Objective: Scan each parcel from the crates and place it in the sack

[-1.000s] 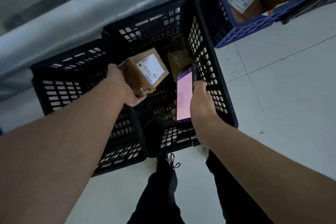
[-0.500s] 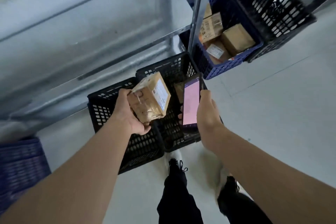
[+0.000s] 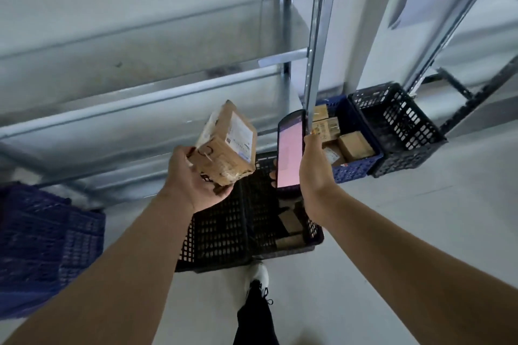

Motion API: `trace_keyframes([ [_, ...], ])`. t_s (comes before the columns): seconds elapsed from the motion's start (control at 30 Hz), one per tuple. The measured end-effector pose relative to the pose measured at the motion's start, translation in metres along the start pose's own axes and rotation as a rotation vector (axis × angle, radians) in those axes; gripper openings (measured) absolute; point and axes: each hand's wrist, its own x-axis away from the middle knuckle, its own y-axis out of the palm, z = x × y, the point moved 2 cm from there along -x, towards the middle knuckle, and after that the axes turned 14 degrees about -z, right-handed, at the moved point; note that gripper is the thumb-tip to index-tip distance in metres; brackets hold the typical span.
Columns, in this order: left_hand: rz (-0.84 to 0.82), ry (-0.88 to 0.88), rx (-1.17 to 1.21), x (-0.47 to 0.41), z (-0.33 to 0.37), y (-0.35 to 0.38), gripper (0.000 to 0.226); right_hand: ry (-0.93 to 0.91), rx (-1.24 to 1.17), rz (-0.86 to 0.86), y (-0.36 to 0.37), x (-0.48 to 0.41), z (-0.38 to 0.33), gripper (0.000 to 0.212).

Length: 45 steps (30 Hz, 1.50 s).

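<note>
Pale floor (image 3: pixel 392 232) lies under your shoe, with two black crates (image 3: pixel 224 232) side by side just ahead. The right one holds a few small boxes.

Above them your left hand (image 3: pixel 196 179) cups the parcel (image 3: pixel 224 148) from below and behind, fingers curled round its lower end. Its label is turned toward the scanner (image 3: pixel 288 154). Your right hand (image 3: pixel 314 171) is wrapped round the scanner's edge, pink screen facing you, close beside the parcel but not touching it.

Judge the parcel light: a small, stiff carton, though its taped, crumpled lower corner looks as if it would crush under a hard squeeze. The tape may be slick, so take it by the plain cardboard faces, bottom and back, and keep your thumb off the label.

Farther off, a blue crate (image 3: pixel 361 168) of boxes sits by the shelf (image 3: pixel 140 78) post. You have no sack in view.
</note>
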Motion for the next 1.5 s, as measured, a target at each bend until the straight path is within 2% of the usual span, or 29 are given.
trace_keyframes([
  [0.1,-0.096,0.08,-0.002,0.058,0.016,0.031,0.043,-0.111,0.036,-0.049,0.004,0.056,-0.041,0.05],
  [0.23,-0.183,0.206,-0.008,0.129,0.048,0.065,0.037,-0.206,0.055,-0.092,0.017,0.121,-0.093,0.065],
  [0.43,-0.262,0.364,-0.097,0.227,0.102,0.096,0.038,-0.392,0.07,-0.199,0.046,0.208,-0.164,0.05],
  [0.6,-0.343,0.458,-0.139,0.296,0.154,0.104,0.053,-0.508,0.087,-0.258,0.086,0.263,-0.198,0.05],
  [0.73,-0.385,0.535,-0.186,0.342,0.195,0.099,0.048,-0.556,0.082,-0.296,0.125,0.296,-0.212,0.053],
  [0.87,-0.418,0.583,-0.249,0.382,0.238,0.078,0.031,-0.545,0.144,-0.379,0.164,0.324,-0.222,0.06],
  [1.0,-0.447,0.612,-0.325,0.412,0.279,0.061,0.026,-0.539,0.217,-0.497,0.197,0.348,-0.226,0.062],
  [1.23,-0.446,0.633,-0.458,0.449,0.33,0.046,0.025,-0.49,0.329,-0.569,0.223,0.367,-0.218,0.062],
  [1.5,-0.422,0.65,-0.529,0.462,0.345,0.042,0.029,-0.395,0.396,-0.695,0.238,0.377,-0.211,0.065],
])
